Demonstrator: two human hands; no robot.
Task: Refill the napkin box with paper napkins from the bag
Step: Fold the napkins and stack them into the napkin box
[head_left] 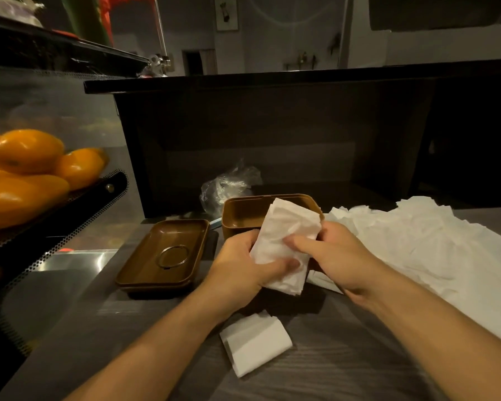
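A brown napkin box (pixel 239 215) stands open in the middle of the grey table. Just in front of it, my left hand (pixel 240 266) and my right hand (pixel 339 256) both grip a folded stack of white paper napkins (pixel 284 244), tilted with its top over the box's near rim. The box's brown lid (pixel 162 254) lies upside down to the left, a metal ring in its middle. A second folded napkin stack (pixel 255 344) lies on the table near me. A clear plastic bag (pixel 229 186) sits crumpled behind the box.
A loose spread of white napkins (pixel 425 247) covers the table on the right. Orange fruits (pixel 26 169) sit in a black perforated tray at the left. A dark raised counter (pixel 272 140) walls off the back of the table.
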